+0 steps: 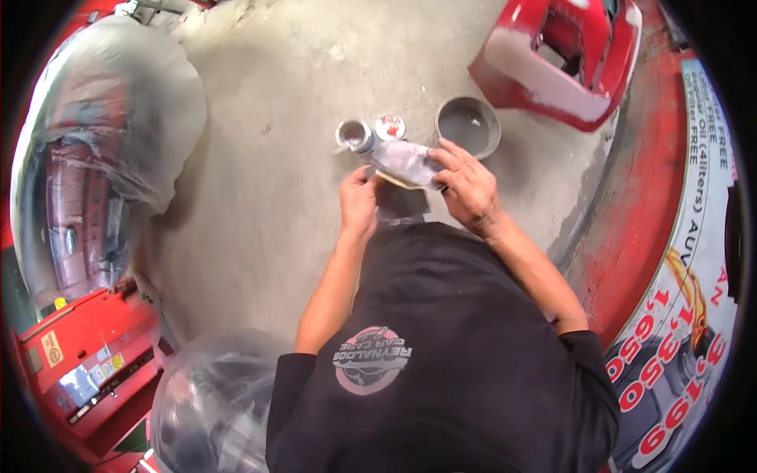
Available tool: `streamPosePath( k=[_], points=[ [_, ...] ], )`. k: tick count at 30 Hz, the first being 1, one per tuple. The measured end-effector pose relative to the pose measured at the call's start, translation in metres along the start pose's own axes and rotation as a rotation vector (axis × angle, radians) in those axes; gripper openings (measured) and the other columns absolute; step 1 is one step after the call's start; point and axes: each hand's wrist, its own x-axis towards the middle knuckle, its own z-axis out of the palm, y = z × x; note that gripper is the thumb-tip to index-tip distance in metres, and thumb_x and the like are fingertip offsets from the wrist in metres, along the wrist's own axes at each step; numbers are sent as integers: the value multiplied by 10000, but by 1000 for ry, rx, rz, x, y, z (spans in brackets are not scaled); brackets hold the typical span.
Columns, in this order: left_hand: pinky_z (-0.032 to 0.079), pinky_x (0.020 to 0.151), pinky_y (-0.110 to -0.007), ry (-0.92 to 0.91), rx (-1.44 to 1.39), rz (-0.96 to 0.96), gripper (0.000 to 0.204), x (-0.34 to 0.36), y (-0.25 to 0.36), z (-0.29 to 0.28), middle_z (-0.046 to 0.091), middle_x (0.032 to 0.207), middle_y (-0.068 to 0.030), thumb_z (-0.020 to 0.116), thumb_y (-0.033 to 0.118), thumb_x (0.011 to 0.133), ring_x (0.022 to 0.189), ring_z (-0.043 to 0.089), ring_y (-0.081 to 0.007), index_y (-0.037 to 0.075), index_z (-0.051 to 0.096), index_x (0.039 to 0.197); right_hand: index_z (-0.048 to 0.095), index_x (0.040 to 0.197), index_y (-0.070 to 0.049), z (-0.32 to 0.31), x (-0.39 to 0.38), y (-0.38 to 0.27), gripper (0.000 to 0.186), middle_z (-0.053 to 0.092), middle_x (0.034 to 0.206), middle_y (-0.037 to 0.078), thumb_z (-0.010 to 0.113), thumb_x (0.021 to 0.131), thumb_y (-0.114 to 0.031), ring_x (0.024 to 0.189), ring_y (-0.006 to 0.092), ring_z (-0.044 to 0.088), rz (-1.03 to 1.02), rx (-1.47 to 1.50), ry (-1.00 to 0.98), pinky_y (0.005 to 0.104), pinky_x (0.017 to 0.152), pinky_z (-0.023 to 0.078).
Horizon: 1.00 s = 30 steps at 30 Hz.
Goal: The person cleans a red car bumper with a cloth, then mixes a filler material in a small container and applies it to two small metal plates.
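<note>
I hold a pale, smudged flat piece [402,162] with a yellowish edge in front of me. My right hand [473,193] grips its right end with curled fingers. My left hand [359,201] pinches at its lower left, by a dark square sheet [400,201] that hangs beneath it; which of these the left fingers grip is hard to tell. Just beyond stand an open small can [353,132] with something pale at its rim and a white disc with red marks [390,126], perhaps a lid. A round container of grey liquid [465,126] sits beside my right fingers.
A red bumper with pale patches [576,106] lies at top right on the concrete floor [260,158]. At left are a plastic-covered body part [98,181] and a red cart [87,355]. Clear plastic [205,402] bulges at lower left. A printed banner [670,299] lines the right side.
</note>
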Motion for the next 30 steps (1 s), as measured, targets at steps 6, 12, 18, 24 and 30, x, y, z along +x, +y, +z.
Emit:
streamPosePath(
  k=[6, 12, 18, 24, 30],
  points=[
    [561, 802, -266, -253, -65, 52, 188, 145, 99, 63, 727, 986, -70, 573, -49, 926, 873, 701, -129, -37, 691, 1071, 629, 965, 9, 19, 114, 79, 293, 617, 1248, 230, 625, 674, 45, 1236, 427, 569, 17, 44, -207, 504, 1013, 497],
    [520, 780, -241, -233, 219, 161, 162, 258, 138, 92, 702, 974, -60, 583, -1, 958, 858, 646, -102, -58, 671, 1082, 629, 1161, -40, 49, 204, 157, 478, 589, 1225, 220, 775, 758, -251, 1167, 422, 578, 362, 235, -114, 499, 981, 486],
    [527, 740, -271, -177, 748, 359, 226, 389, 184, 144, 676, 971, -82, 658, 25, 925, 870, 629, -139, -96, 635, 1114, 475, 1357, -50, 109, 279, 281, 672, 502, 1289, 224, 769, 777, -219, 1158, 420, 553, 415, 189, -67, 450, 976, 489],
    [493, 679, -239, -194, 785, 314, 180, 553, 220, 201, 669, 916, -48, 691, 74, 931, 771, 591, -93, -83, 669, 1018, 582, 1215, -9, 107, 372, 427, 422, 637, 1087, 216, 622, 799, -72, 1013, 377, 647, 554, 381, -35, 461, 851, 521],
    [430, 610, -208, -387, 772, 166, 193, 648, 240, 320, 647, 835, -14, 712, 123, 930, 717, 543, -53, -58, 675, 986, 581, 1205, 25, 34, 409, 528, 408, 669, 1043, 249, 502, 807, -18, 940, 402, 667, 776, 295, 337, 444, 822, 528]
  ],
)
